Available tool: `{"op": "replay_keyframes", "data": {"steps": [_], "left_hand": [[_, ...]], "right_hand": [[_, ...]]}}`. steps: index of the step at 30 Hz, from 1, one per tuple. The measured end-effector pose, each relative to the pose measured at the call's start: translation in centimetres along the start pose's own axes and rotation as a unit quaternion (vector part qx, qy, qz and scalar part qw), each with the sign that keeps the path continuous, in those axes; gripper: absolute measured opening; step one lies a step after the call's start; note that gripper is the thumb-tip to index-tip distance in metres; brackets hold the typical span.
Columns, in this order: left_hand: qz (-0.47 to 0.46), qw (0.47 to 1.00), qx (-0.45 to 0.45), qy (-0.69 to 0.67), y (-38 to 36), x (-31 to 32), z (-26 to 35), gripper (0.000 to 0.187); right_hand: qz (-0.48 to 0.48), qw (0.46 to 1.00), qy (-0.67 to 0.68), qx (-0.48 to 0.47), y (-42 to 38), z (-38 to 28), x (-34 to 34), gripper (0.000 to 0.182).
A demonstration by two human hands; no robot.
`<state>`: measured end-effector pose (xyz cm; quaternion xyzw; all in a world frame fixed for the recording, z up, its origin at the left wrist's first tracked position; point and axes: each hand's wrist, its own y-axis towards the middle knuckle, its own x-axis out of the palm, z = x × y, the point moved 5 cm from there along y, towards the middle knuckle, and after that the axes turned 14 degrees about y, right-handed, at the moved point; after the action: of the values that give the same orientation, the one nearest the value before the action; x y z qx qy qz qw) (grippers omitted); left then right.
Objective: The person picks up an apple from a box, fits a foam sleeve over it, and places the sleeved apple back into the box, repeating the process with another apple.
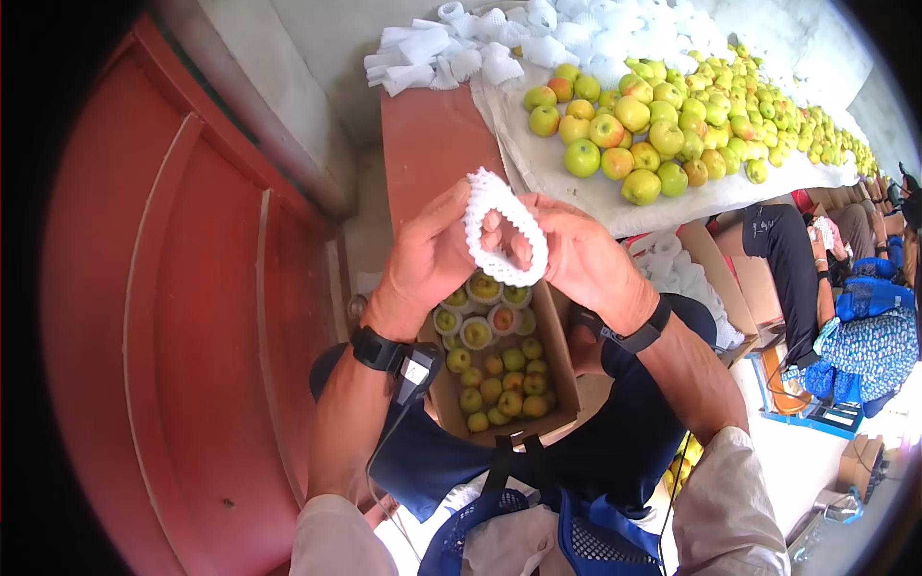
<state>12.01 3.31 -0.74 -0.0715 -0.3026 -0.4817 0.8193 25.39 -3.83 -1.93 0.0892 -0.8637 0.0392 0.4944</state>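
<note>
My left hand and my right hand hold a white foam net sleeve between them, stretched into an open ring. Fingertips of both hands show inside the ring, and no apple is visible in it. Below my hands, between my legs, stands a cardboard box of green and yellowish apples. Those at its far end sit in white foam sleeves, while the nearer apples are bare.
A large pile of apples lies on a white-covered table, with foam sleeves heaped behind. At right are a box of sleeves and seated people. A red door stands left.
</note>
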Motion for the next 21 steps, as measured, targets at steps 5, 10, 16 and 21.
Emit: {"op": "replay_keyframes", "data": {"steps": [5, 10, 16, 21], "left_hand": [[-0.050, 0.998, -0.020, -0.012, 0.0, -0.1, -0.4, 0.038], [-0.004, 0.999, -0.035, -0.003, 0.1, 0.1, -0.1, 0.046], [-0.015, 0.992, -0.067, 0.109, -0.3, 0.6, 0.2, 0.054], [0.009, 0.991, -0.053, 0.123, -0.1, 1.2, 0.1, 0.054]], "right_hand": [[0.041, 0.998, 0.031, -0.029, -0.4, -0.7, 0.4, 0.030], [0.048, 0.996, -0.069, -0.028, -0.5, -0.2, 0.2, 0.031], [0.075, 0.994, 0.014, -0.079, -0.7, -1.4, 0.3, 0.031], [0.041, 0.997, -0.026, -0.052, -0.7, -1.2, -0.4, 0.032]]}}
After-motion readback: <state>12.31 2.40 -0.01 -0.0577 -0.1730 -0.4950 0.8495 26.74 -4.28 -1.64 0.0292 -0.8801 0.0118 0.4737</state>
